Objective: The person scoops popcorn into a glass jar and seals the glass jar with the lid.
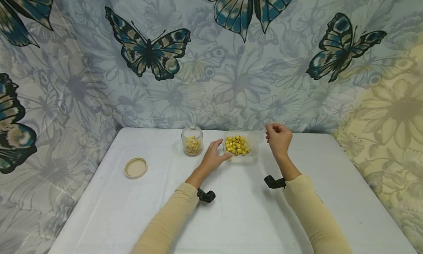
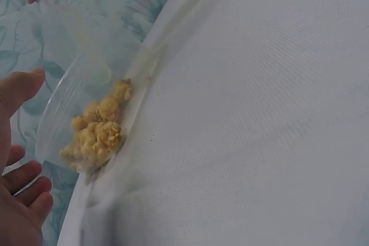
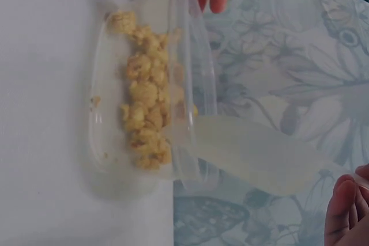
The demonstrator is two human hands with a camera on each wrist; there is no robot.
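Observation:
Yellow popcorn [image 1: 236, 145] lies in a clear plastic container [image 1: 253, 156] near the table's back edge, mostly heaped toward its left side. My left hand [image 1: 212, 158] is at the container's left end, thumb and fingers spread around that end; in the left wrist view the fingers [image 2: 23, 180] are straight and relaxed. My right hand [image 1: 278, 138], raised at the container's right, pinches the thin handle of a translucent plastic spoon [image 3: 259, 154]. In the right wrist view the spoon's broad end slants down to the container's rim beside the popcorn.
A glass jar [image 1: 192, 142], partly filled with popcorn, stands left of the container. Farther left lies a round beige-rimmed lid [image 1: 136, 168]. White cloth covers the table [image 1: 231, 210]. Behind it hangs a butterfly-and-flower backdrop [image 1: 238, 81].

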